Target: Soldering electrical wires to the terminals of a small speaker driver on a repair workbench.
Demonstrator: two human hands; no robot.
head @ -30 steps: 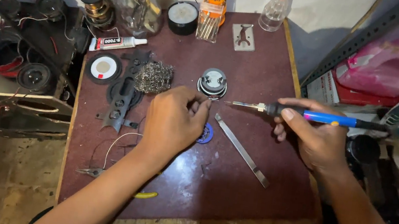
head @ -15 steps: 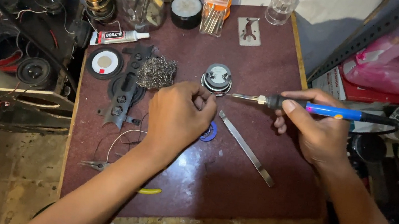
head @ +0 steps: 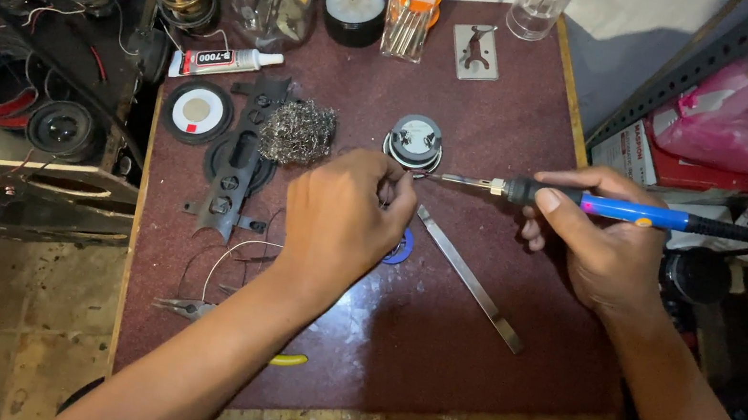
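— What do you see, left to right?

— Far left, I count three black round speaker cones point(head: 65, 129) in tangled wires, partly cut off by the frame. On the dark red table point(head: 504, 102) lie one ball of grey steel wool point(head: 298, 131) and one small round silver-and-black speaker driver point(head: 415, 140).

— My hands?

— My left hand point(head: 344, 220) is curled, fingertips pinched beside the driver; what they pinch is hidden from me. My right hand point(head: 605, 245) is closed around one blue-handled soldering iron point(head: 587, 204), tip touching the driver's edge.

— Changed?

— Since half a second ago, the iron's tip sits closer to the driver; one flat metal strip point(head: 471, 279) has stayed put.
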